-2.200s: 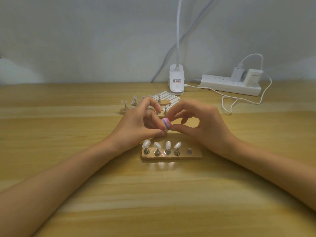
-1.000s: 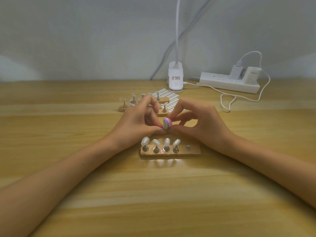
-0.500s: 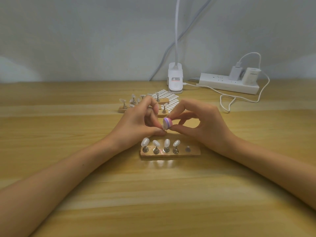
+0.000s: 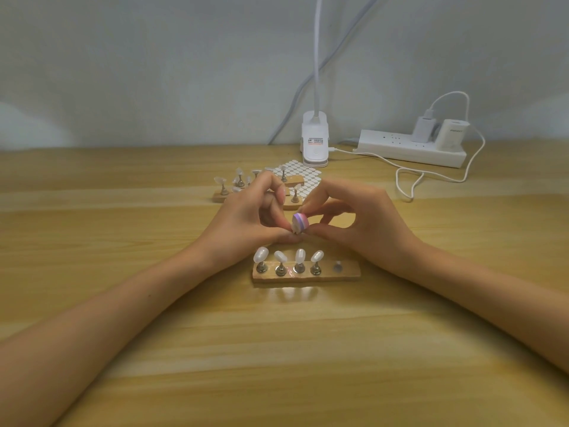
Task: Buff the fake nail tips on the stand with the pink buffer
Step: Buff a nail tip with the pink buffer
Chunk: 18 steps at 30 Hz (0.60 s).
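Progress is judged as partial, with buffing under way at centre frame. The small round pink-and-purple layered foam buffer (image 4: 300,222) is held above and just behind the light wooden bar stand (image 4: 349,274), pinched between thumb and forefinger of the right hand (image 4: 363,224). The left hand (image 4: 243,224) has its fingers curled and its fingertips brought against the left face of the buffer. Whether it grips anything there cannot be told, because the contact zone is hidden. Four white oval fake nail tips (image 4: 300,255) stand upright on metal pegs along the left part of the stand. The fifth seat (image 4: 338,267), at the right end, shows only a bare grey disc. This suggests that the fifth tip is off the stand and being worked against the buffer. No finish difference among the four seated tips can be resolved, so the number already buffed is unknown; at least the tip in hand remains to be reseated. The stand rests on the pale wood-grain table (image 4: 277,349). A second wooden stand with clear tips (image 4: 220,197) and a white sheet of adhesive dots (image 4: 303,177) lie behind the hands, untouched.
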Tool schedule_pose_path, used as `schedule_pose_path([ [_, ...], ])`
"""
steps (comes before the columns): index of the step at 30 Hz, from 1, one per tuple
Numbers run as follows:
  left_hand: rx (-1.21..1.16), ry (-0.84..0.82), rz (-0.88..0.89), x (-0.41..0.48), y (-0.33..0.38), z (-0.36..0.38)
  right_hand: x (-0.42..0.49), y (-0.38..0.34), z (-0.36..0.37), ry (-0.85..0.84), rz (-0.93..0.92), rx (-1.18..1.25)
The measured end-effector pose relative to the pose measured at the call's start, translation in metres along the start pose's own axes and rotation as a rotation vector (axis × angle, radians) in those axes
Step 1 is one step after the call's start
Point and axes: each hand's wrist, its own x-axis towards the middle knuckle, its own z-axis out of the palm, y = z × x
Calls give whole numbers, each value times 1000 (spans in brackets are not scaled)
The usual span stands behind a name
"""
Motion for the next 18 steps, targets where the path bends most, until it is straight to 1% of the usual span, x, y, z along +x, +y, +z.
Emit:
schedule_pose_path([
  [2,11,-2,-1,0,0,0,0,1,1,14,-25,-10],
  [5,9,0,0,0,0,0,1,-1,2,-7,29,-8],
  [8,1,18,-25,-1,0,0,-1,-1,1,56,13,-16],
  [12,-129,55,-107,-4,0,-3,-2,-1,-3,123,45,68],
  [18,-285,46,-127,-5,2,-5,-1,-1,-6,132,92,113],
])
